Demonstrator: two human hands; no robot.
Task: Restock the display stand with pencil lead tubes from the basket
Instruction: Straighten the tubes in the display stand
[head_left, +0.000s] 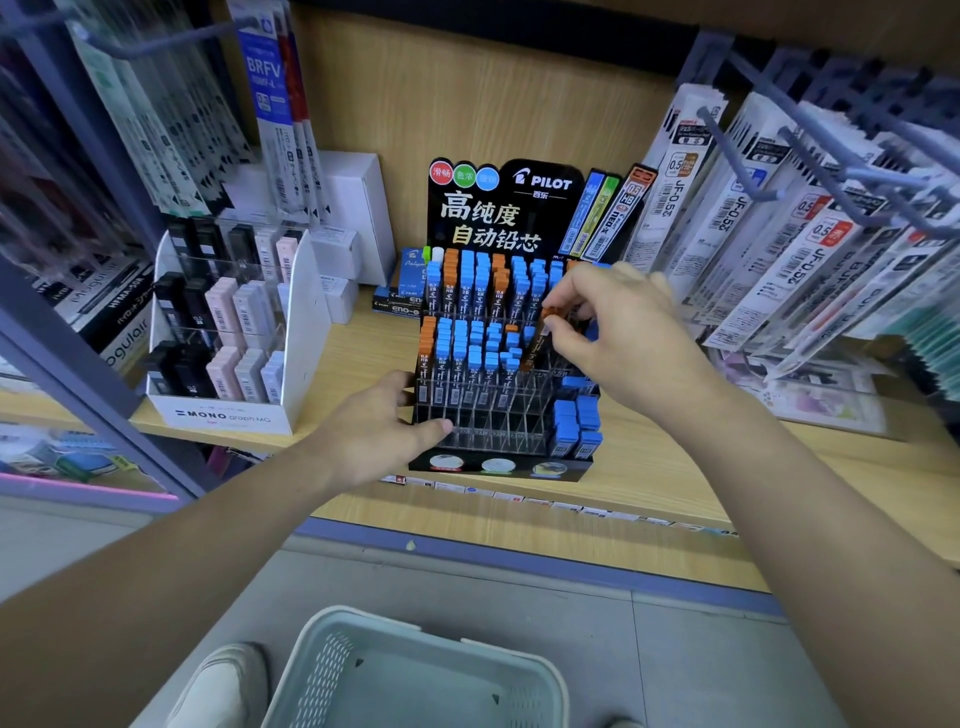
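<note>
Seating 1 orange-capped lead tube (551, 312) in the display stand (498, 439).
My right hand (623, 332) pinches the tube by its cap above the stand's middle tier, right of centre, so the base can drop into a free slot. My left hand (384, 431) clasps the stand's front-left corner, thumb along the front, probably to stop it sliding. The basket (322, 670) sits on the floor below the stand.

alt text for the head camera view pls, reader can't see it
A person's right hand pinches an orange-capped pencil lead tube over the middle tier of a Pilot display stand on a wooden shelf, while the left hand holds the stand's front left corner. A pale green basket sits on the floor below.
</note>
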